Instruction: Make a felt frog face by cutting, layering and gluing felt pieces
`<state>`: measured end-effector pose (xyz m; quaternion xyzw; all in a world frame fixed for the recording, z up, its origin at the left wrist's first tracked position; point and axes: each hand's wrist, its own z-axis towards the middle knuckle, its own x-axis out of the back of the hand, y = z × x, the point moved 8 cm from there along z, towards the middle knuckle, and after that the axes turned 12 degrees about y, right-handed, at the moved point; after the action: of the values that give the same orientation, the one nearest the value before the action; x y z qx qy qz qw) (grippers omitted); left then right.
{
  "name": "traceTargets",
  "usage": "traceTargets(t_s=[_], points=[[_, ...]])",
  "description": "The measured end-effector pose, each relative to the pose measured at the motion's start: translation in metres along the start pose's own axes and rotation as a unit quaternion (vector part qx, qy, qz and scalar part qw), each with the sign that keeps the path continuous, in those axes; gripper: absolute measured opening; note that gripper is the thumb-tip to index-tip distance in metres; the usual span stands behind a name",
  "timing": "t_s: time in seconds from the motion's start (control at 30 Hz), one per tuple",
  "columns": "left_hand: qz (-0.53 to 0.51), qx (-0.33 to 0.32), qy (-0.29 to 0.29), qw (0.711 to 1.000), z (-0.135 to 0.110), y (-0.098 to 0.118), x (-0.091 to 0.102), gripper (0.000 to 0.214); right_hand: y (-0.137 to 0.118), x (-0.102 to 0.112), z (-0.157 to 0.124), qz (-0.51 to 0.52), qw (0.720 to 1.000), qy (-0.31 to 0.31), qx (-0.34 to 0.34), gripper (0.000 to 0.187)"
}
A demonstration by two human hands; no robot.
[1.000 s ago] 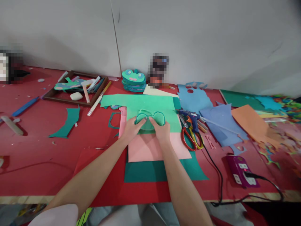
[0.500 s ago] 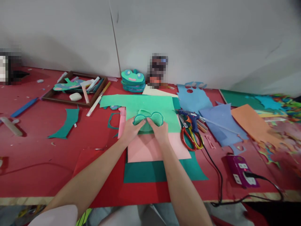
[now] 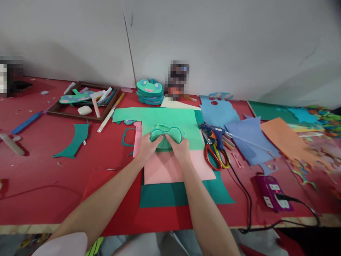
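Observation:
A green frog-face cutout with a dark teal rim [image 3: 167, 135] lies on a light green foam sheet [image 3: 162, 119]. My left hand [image 3: 146, 147] presses its left side with bent fingers. My right hand [image 3: 180, 149] presses its right side the same way. Both hands rest over a pink sheet [image 3: 170, 169], which lies on a dark teal sheet [image 3: 183, 193] and a red sheet [image 3: 112, 199].
A blue glue gun [image 3: 217, 133] and red and yellow scissors [image 3: 217, 156] lie right of my hands. Its cord runs to a purple power strip [image 3: 273, 192]. A stack of finished frog faces [image 3: 150, 90] stands by the wall. A tray of tools [image 3: 85, 101] is at back left.
My hands and the cutout stay almost in place; the fingers have shifted slightly inward over the cutout's lower edge. The camera moved slightly.

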<state>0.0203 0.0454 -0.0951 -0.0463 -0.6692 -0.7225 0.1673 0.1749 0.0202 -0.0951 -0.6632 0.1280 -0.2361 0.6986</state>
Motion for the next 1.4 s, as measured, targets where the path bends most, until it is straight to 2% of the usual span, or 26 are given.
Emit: traceTargets(t_s=[0.4,0.7,0.87,1.13,1.4], points=[[0.012,-0.018,-0.028,0.999,0.0017,-0.0010,-0.0045,0.033,0.0027,-0.0015,0.0032,0.028,0.999,-0.015,-0.010,0.028],[0.025,-0.024,-0.041,0.999,0.0017,-0.0043,-0.0069,0.030,0.0070,-0.0016,0.0030,0.054,0.998,-0.014,-0.032,0.030],[0.033,-0.035,-0.042,0.998,0.0024,-0.0055,-0.0075,0.031,0.0078,-0.0015,0.0032,0.055,0.998,-0.010,-0.031,0.028],[0.004,-0.015,-0.027,1.000,0.0025,-0.0016,-0.0048,0.024,0.0041,-0.0032,0.0017,0.050,0.998,-0.025,-0.034,0.027],[0.018,-0.039,-0.029,0.999,0.0009,0.0017,-0.0044,0.023,0.0038,0.0014,0.0018,0.012,1.000,0.009,-0.016,0.026]])
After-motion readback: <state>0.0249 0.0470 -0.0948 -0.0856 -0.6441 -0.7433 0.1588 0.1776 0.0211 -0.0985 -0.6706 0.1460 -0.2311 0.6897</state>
